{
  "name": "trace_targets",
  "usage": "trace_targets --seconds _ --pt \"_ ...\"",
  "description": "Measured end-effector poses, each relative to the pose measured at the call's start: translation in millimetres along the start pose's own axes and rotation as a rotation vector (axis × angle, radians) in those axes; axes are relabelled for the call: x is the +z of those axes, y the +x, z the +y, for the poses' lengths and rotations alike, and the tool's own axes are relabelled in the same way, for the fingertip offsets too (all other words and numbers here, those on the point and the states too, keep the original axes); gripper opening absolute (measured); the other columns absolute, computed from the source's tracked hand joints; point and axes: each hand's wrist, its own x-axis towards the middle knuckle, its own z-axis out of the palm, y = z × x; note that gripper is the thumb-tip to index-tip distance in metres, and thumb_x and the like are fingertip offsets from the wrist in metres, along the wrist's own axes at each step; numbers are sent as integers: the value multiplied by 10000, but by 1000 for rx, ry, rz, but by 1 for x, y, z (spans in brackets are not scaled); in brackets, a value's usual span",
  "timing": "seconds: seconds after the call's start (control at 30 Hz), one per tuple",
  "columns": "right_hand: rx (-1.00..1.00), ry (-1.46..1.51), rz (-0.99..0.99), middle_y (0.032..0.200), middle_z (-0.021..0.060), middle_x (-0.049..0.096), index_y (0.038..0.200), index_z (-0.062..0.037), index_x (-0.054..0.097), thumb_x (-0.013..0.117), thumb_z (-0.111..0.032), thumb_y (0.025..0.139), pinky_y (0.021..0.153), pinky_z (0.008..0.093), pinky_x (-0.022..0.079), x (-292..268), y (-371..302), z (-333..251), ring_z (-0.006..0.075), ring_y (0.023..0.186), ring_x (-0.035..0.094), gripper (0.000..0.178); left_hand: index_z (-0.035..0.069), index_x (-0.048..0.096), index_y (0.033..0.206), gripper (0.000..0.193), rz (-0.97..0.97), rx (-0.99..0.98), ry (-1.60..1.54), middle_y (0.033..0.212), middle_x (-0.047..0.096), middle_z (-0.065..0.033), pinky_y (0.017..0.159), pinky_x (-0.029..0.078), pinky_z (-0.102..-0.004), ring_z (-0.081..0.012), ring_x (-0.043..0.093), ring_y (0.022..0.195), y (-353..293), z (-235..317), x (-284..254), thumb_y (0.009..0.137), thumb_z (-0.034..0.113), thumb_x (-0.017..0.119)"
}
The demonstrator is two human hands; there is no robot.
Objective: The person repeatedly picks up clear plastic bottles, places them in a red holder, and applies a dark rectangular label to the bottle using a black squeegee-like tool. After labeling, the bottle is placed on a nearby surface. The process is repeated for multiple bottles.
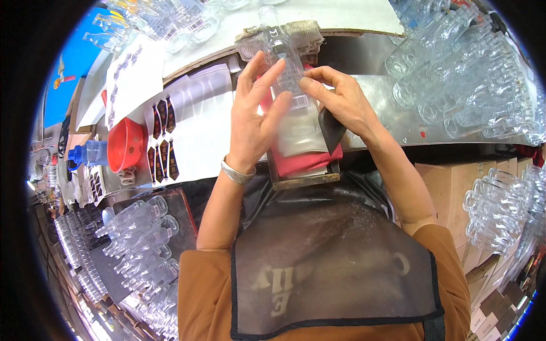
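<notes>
Dark apron (335, 227), nearest my camera. Beyond it I see the clear glass bottle (292, 79) lying on a red-padded stand (310, 163), neck over a folded cloth (307, 35). Left hand (253, 111): fingers spread wide at the bottle. Right hand (344, 105): holding a dark flat blade (331, 131), fingertips close beside the glass.

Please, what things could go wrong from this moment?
The clear bottle lies on its side, and the fingers of the left hand are spread rather than wrapped around it, so it might roll or slip.

The dark flat tool in the right hand is close beside the glass and could knock it.

The dark tie-shaped pieces lie left of the left forearm; a wide swing might disturb them.
</notes>
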Motion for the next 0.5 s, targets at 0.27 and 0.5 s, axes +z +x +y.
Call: trace_targets --seconds 0.27,0.5 --pt "-8 57 -5 1098 59 658 1249 42 609 693 -352 951 703 235 477 2 -3 7 69 797 574 501 111 604 1386 513 -13 1 -23 1540 395 -188 1130 374 -433 -344 434 1393 -3 -1 1 890 172 722" --pt "-11 56 34 1085 168 718 1160 40 673 725 -430 890 892 338 512 3 -6 7 219 1013 671 545 110 603 1387 512 -24 0 -17 1551 382 -187 1132 374 -439 -343 438 1390 -5 -1 1 895 184 723"
